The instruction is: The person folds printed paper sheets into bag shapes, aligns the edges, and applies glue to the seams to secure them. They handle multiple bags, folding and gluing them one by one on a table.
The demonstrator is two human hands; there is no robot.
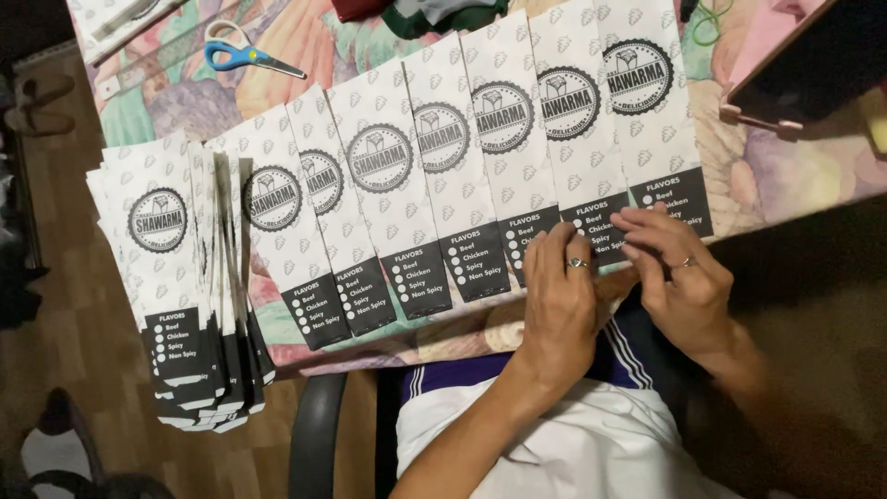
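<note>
A row of several white patterned paper sleeves (434,176) with round black emblems and black bottom bands lies overlapped across the table. My left hand (559,300), wearing a ring, presses fingertips on the black band of a sleeve near the right end (577,120). My right hand (679,268), also ringed, rests its fingers on the bottom of the rightmost sleeve (647,111). Both hands sit at the table's near edge and grip nothing.
A thick stack of the same sleeves (180,277) hangs over the table's left corner. Blue-handled scissors (236,54) and a clear ruler (148,65) lie at the back left on the floral tablecloth (785,176). A dark object (813,65) sits at the right.
</note>
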